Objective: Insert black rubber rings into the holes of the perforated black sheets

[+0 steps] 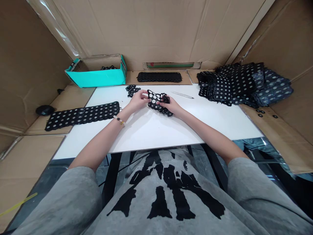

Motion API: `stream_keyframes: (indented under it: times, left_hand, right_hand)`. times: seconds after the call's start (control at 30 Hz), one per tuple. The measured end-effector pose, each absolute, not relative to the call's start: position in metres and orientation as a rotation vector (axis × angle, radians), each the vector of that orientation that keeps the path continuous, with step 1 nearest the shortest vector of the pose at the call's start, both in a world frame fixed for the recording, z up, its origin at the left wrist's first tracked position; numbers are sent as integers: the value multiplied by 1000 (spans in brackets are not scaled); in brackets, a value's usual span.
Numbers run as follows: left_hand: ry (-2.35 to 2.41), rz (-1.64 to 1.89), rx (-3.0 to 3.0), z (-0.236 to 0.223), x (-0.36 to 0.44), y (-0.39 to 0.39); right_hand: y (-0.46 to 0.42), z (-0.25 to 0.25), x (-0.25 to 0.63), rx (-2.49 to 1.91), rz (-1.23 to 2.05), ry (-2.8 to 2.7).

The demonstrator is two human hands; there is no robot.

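Currently, left hand and right hand, fingers clenched on a bent black dotted strip, held over the white surface. Small black rings bunched against the right fingers. Just past the left hand, a loose heap of rings; to the right, a slim pen-like tool. Farther out, a flat strip at left, another ahead, a teal box holding more rings, and stacked strips at right.

no readable text, print on teal box illegible
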State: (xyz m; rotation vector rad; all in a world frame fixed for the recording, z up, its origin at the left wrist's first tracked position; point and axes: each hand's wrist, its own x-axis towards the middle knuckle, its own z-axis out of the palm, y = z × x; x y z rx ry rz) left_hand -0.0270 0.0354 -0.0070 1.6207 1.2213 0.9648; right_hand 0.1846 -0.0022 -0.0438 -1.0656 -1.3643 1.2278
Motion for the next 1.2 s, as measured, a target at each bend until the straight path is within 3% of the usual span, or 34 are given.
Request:
stream_keyframes:
  times: [0.23,0.73,1.0,1.2]
  left_hand:
    - [1288,967,1567,-5,-39,48]
    - [1318,1430,1103,-1,-83,83]
    - [1579,1160,1909,-27,-79,79]
    - [1615,1028,2173,-28,-79,78]
  right_hand:
    - [1,-47,184,-1039,1250,-1357]
    - [-1,-45,189,-1052,1427,-1179]
    - [2,-45,189,-1081,1369,-1232]
    - [2,-45,189,-1085,1329,-1277]
